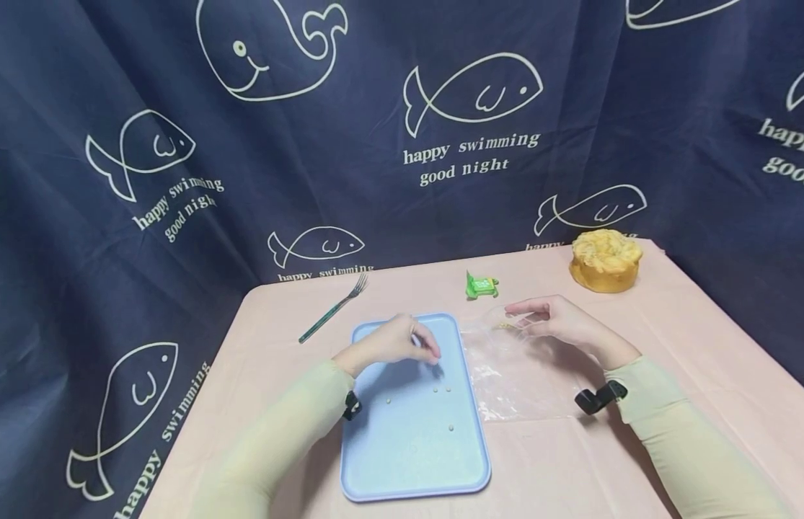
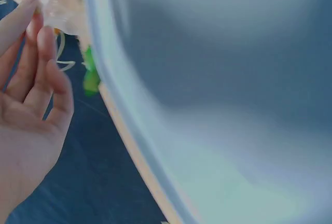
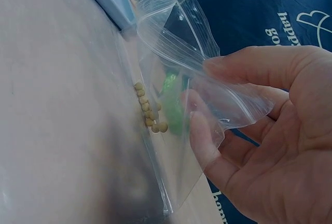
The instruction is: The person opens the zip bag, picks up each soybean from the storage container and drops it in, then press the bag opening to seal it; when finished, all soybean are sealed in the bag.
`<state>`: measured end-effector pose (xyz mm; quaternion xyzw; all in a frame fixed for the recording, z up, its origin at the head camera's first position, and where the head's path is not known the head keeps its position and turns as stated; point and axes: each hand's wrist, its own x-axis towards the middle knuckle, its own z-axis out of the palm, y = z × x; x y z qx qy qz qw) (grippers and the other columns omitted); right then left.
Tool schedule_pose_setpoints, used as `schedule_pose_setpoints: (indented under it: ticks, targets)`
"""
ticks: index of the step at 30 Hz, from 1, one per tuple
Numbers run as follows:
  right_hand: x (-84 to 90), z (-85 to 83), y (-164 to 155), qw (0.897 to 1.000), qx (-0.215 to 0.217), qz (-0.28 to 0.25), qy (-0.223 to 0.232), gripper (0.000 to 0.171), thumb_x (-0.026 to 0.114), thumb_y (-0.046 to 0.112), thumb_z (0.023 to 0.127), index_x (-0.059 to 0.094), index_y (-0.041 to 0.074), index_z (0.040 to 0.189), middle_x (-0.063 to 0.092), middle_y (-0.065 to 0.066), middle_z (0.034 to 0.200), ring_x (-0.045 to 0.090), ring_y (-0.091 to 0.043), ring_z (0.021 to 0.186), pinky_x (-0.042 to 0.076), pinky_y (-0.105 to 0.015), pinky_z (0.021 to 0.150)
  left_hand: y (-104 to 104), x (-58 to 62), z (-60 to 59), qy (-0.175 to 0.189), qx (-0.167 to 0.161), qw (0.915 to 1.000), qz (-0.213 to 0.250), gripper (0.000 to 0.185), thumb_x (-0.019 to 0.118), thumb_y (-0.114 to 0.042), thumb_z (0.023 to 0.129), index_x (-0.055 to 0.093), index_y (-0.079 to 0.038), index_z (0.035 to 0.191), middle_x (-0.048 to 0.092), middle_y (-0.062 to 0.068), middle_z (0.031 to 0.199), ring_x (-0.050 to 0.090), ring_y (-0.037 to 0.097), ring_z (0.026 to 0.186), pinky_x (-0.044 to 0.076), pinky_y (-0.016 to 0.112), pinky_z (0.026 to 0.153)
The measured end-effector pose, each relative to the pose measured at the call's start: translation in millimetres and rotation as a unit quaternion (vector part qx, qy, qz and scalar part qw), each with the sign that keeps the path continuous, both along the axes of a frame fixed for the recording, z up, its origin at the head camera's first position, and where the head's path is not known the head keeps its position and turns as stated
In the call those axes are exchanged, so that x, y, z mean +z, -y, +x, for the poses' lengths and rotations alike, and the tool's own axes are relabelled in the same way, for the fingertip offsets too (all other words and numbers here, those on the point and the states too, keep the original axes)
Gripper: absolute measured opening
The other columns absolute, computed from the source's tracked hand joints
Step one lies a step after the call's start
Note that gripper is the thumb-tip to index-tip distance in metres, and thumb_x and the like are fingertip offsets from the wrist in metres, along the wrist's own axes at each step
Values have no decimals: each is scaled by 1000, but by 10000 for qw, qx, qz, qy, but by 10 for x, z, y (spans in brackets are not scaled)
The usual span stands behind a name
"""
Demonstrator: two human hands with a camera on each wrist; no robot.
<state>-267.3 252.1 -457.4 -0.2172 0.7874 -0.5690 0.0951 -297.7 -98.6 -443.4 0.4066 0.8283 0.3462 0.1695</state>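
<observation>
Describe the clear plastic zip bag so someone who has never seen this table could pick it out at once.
On the pink table, look just right of the light blue rectangular tray. The clear plastic zip bag lies flat there, its mouth held open by the right hand. Unlike the green wrapped item and yellow cake behind it, it is see-through and holds small tan beads.

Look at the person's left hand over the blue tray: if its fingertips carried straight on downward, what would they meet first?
Probably the blue tray floor itself: the left hand points fingertips down above it, near small beads. Depth is unclear.
</observation>
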Motion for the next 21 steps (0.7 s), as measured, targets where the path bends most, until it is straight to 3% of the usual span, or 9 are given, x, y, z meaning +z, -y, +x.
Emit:
schedule_pose_setpoints:
  ticks: [5,9,15,21]
  targets:
    - [3,-6,-3,10000,32,14,-31,50,66,-10,87,51,-21,134,53,-37,136,64,-40,114,56,-26,86,-385,142,-65,-404,432,9967,561,5,83,-14,87,82,-15,92,75,-14,89,65,3,86,54,30,81]
    - [-9,-3,-8,10000,23,-29,5,50,66,-10,87,52,-20,134,54,-36,136,62,-46,115,55,-25,87,-707,135,-116,-649,567,9925,862,5,83,-15,88,82,-17,92,75,-16,90,63,-1,91,52,34,87]
    - [19,19,-3,10000,18,-12,-17,50,68,-8,87,53,-19,134,57,-34,133,66,-39,111,55,-26,87,-1039,69,-185,-768,462,9923,853,7,84,-16,86,82,-15,93,74,-15,87,62,0,81,51,20,72]
    - [27,22,-42,9999,74,33,-119,49,67,-9,87,53,-19,133,58,-35,131,67,-41,109,57,-28,85,-1177,48,-226,-747,428,9931,795,11,85,-16,85,82,-14,95,74,-12,85,61,2,79,50,19,67]
